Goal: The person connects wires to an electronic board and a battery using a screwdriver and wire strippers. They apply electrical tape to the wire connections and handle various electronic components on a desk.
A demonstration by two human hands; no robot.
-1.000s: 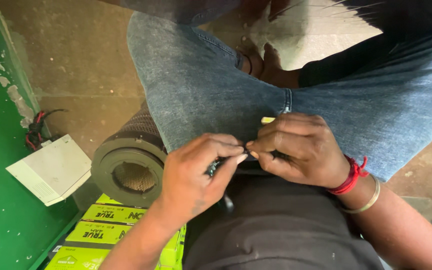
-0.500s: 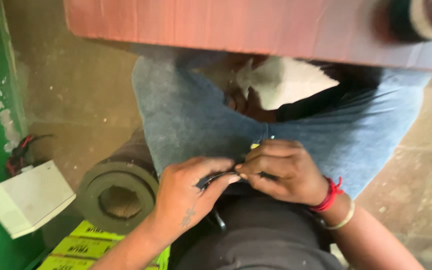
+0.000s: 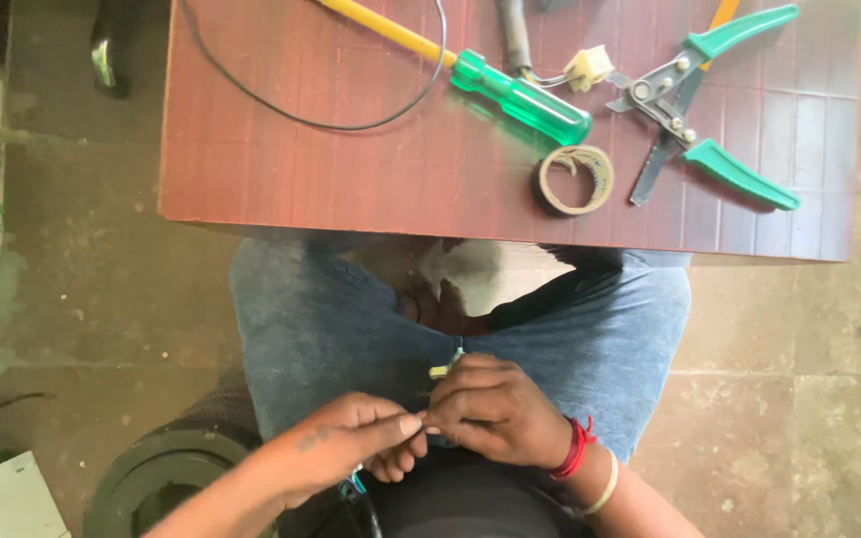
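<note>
Rough grey concrete floor point(image 3: 82, 299) fills my view, with a reddish-brown low table point(image 3: 351, 149) across the top. At the centre, over my lap, my right hand point(image 3: 495, 413) is clenched on a small pale yellow piece point(image 3: 442, 371) that pokes out just above the knuckles, while my left hand point(image 3: 356, 448) pinches in against it, thumb and forefinger meeting at the right fingertips. What exactly sits between the left fingers I cannot tell; it looks like thin wire, and coloured strands point(image 3: 356, 485) show below the hands. So the piece lies right at the grip, resting above my blue jeans point(image 3: 321, 329). As I judge it, the pinch is tiny and both hands crowd one spot: a slip could drop the piece between my knees. Further out, the table holds a green-handled screwdriver point(image 3: 520, 97), a tape roll point(image 3: 573, 179), green-handled cutters point(image 3: 700, 105), a white connector point(image 3: 590, 67) and a black cable point(image 3: 311, 115). A dark round filter point(image 3: 166, 478) stands left of my knee.
</note>
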